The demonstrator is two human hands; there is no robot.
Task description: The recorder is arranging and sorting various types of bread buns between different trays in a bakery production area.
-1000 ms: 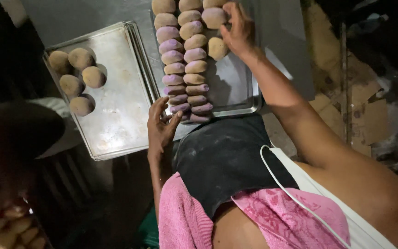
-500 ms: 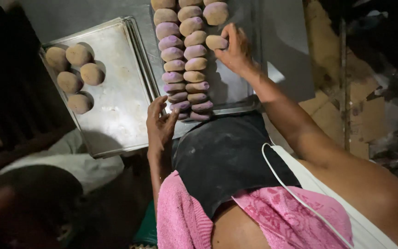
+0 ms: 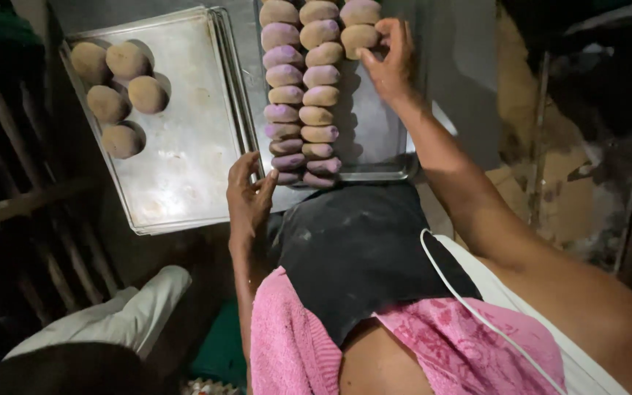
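My right hand (image 3: 393, 62) reaches to the far part of a metal baking tray (image 3: 382, 146) and its fingers touch a tan dough piece (image 3: 358, 36) in the third row. Two long rows of purple and tan dough pieces (image 3: 301, 95) fill the tray's left side. My left hand (image 3: 249, 197) rests with fingers spread on the near left corner of that tray, holding nothing. Below the hands I see my dark apron and pink cloth.
A second metal tray (image 3: 184, 146) lies to the left with several round tan dough balls (image 3: 115, 88) at its far corner. A person in white cloth (image 3: 126, 314) crouches at lower left. A dark wooden rack (image 3: 16, 205) stands left; a worn wall (image 3: 550, 146) is right.
My right hand stayed at the far third row, now touching the tan dough piece there. The view shifted, and the person at lower left moved lower. My left hand stayed put.
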